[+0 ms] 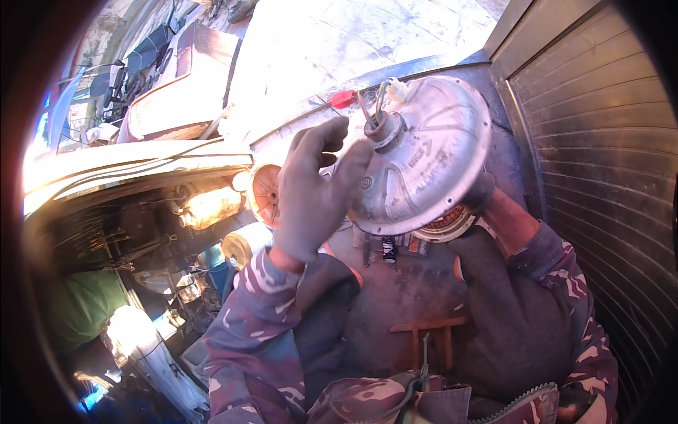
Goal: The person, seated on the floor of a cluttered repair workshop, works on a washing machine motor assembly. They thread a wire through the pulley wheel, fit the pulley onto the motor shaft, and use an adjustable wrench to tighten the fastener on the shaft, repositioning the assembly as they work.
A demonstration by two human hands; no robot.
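Observation:
A round silvery metal motor cover (431, 166) is tilted up in front of me. Coloured wires (374, 113) with a red connector (342, 99) and a white connector (397, 90) come out of its central hub. My right hand (479, 194), in a dark glove, holds the cover from its right rim; its fingers are mostly hidden behind it. My left hand (311, 184), in a grey glove, is raised by the hub, thumb and bent fingers apart with nothing between them. Under the cover's lower edge shows a round part with reddish-brown windings (446, 227).
A ribbed metal shutter (607, 127) stands close on the right. To the left are an orange-brown round part (265, 194), a yellowish cylinder (246, 244) and shadowed clutter. Small dark items (390, 249) lie below the cover, beyond a rusty metal bracket (429, 328).

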